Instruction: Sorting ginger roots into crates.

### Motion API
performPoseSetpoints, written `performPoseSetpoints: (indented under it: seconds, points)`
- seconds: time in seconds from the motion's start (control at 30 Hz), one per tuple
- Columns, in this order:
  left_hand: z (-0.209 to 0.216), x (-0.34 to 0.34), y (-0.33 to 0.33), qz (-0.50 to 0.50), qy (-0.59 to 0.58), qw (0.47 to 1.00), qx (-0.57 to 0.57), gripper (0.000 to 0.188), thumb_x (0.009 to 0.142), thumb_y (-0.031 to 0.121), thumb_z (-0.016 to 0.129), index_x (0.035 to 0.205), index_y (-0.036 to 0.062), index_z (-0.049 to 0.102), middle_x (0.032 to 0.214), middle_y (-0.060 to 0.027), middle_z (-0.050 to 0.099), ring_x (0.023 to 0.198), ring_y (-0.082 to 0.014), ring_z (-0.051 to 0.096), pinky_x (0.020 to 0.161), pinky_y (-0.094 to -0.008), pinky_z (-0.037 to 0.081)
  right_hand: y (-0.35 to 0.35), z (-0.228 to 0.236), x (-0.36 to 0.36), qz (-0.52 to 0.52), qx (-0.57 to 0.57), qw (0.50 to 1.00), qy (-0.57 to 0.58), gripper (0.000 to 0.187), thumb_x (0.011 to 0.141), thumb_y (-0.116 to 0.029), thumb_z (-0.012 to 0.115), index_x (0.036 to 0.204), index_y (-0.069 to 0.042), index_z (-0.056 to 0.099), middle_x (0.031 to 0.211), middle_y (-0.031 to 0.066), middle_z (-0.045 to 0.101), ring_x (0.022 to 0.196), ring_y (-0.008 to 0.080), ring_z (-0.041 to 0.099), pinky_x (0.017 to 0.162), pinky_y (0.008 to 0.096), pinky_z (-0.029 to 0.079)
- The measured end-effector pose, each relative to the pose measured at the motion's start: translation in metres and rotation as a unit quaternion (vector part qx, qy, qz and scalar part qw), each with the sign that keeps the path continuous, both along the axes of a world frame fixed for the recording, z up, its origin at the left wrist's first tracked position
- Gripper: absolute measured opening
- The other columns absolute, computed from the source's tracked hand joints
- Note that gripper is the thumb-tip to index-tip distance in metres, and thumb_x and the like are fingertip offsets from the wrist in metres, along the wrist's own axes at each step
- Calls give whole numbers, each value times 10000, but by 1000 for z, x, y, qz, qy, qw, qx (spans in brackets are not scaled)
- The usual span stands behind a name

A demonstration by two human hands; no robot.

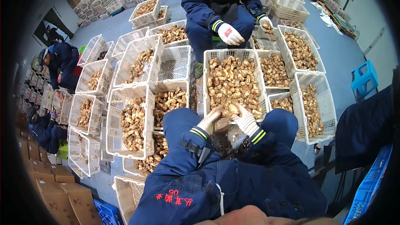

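Observation:
In front of me stands a white plastic crate (206,84) heaped with brown-and-cream mushrooms (233,77). Over its near edge my two gloved hands come together: my left hand (211,121) and my right hand (246,121), both in pale gloves with striped cuffs. Between them is a mushroom (228,109), with the fingers of both hands closed around it. The gloves partly cover it, so its full shape is hidden.
White crates of mushrooms flank me, including a tilted one (109,135) on the left and another (331,118) on the right. Opposite sits a co-worker whose gloved hand (230,34) is over the knees. A blue stool (363,77) stands right; cardboard boxes (81,202) lower left.

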State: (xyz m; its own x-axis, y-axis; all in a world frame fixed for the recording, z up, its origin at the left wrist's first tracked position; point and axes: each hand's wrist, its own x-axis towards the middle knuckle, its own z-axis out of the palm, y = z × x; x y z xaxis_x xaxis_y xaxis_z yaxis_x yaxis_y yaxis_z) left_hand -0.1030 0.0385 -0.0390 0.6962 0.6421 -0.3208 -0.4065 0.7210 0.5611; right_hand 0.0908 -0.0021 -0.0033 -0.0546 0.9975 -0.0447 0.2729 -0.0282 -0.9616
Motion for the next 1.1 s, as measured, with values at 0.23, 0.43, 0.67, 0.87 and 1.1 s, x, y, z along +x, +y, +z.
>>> performPoseSetpoints:
  seconds: [0.23,0.43,0.67,0.87,1.1]
  points:
    - [-13,-16,10,11,67,996,51,559,857,299,623,1328,85,413,1202,-71,543,1099,-202,536,897,-355,470,3,-13,7,12,-212,914,345,734,865,-575,473,1286,23,415,1149,157,564,1080,251,541,890,447,468]
    - [3,-8,9,61,57,996,29,486,874,227,596,1298,57,432,1181,-88,542,1055,-243,576,870,-391,508,4,10,15,-32,-222,915,335,873,839,-696,367,1228,81,447,1094,176,587,994,248,560,874,358,422]
    - [-4,-2,10,80,49,995,14,523,845,146,622,1311,34,412,1291,-102,454,1156,-259,493,994,-388,417,9,35,66,97,-174,949,243,613,875,-532,506,1173,4,507,995,201,624,904,308,625,733,402,538]
    - [13,-2,1,77,92,992,25,559,833,111,625,1324,2,381,1286,-118,437,1156,-256,485,983,-363,426,61,85,170,-100,-49,943,314,650,848,-477,573,1281,-7,456,1227,213,503,1137,306,488,1001,430,374]
    - [-17,-2,1,70,140,983,100,420,864,212,619,1231,32,525,1264,-82,491,1145,-203,481,882,-332,483,89,66,196,-273,8,880,389,659,911,-459,473,1343,20,345,1360,219,402,1239,320,422,1054,375,317]
